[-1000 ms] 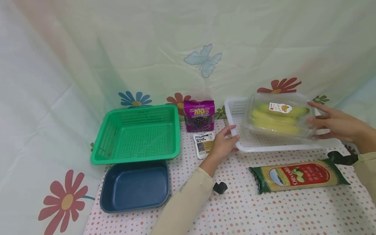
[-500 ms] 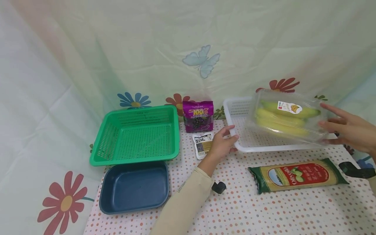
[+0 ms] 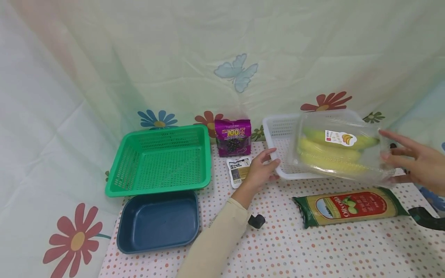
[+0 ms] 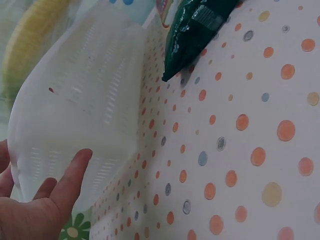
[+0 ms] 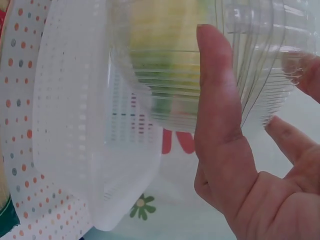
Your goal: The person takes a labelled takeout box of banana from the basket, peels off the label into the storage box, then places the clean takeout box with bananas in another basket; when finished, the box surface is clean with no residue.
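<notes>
My right hand (image 3: 418, 162) grips the right end of a clear plastic box of bananas (image 3: 330, 148). In the right wrist view the thumb lies along the box's ribbed side (image 5: 170, 75), with other fingers on the far side. The box is tilted and held over a white perforated basket (image 3: 288, 175), covering much of it. At the basket's front left corner, my left hand (image 3: 259, 170) holds the rim. The left wrist view shows its thumb against the basket's outer wall (image 4: 100, 90) and fingers at the rim.
A pasta packet (image 3: 351, 207) lies in front of the white basket. Left of the basket are a purple candy bag (image 3: 233, 137) and a small white-edged pouch (image 3: 238, 172), partly behind my left hand. Farther left stand a green basket (image 3: 170, 168) and a dark blue tub (image 3: 158, 226).
My right hand has carried the banana box to the right, then lowered it a little toward the front, with its right end dipping. The left hand has stayed on the white basket's rim.
</notes>
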### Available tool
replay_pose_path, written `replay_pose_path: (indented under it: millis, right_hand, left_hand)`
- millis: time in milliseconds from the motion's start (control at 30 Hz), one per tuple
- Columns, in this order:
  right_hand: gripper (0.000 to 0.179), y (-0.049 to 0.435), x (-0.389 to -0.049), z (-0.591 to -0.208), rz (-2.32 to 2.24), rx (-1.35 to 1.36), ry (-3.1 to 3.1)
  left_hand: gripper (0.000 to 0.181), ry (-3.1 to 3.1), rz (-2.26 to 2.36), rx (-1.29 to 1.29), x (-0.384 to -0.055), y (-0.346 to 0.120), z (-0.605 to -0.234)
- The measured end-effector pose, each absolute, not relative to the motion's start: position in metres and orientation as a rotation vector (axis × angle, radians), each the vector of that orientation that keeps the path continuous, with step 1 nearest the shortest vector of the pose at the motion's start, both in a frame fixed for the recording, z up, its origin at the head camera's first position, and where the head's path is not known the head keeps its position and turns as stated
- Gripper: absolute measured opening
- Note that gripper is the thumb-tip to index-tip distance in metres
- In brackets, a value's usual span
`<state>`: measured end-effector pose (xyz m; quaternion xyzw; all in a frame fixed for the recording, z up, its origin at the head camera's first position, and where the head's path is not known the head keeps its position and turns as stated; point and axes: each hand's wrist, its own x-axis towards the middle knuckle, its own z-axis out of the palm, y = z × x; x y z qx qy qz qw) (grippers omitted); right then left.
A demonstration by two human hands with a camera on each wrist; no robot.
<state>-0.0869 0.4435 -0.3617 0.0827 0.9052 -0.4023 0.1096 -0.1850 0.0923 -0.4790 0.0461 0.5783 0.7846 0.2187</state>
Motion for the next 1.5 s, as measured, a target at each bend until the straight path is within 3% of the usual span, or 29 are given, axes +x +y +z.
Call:
replay_pose_path:
  millis: [533,900,1200,1500]
  right_hand:
    - [0.082,0.428,-0.048,-0.380,-1.201,0.195,2.680]
    - [0.083,0.406,-0.033,-0.383,-1.182,0.157,2.639]
    - [0.080,0.380,-0.032,-0.381,-1.108,0.113,2.575]
    - [0.077,0.351,-0.037,-0.386,-1.199,0.017,2.515]
  left_hand:
    - [0.041,1.676,2.155,0.118,-0.184,0.081,-0.480]
    - [0.037,1.794,2.152,0.104,-0.168,0.067,-0.454]
    - [0.033,1.888,2.051,0.227,-0.143,0.024,-0.415]
    - [0.042,2.000,1.910,0.291,-0.126,-0.019,-0.403]
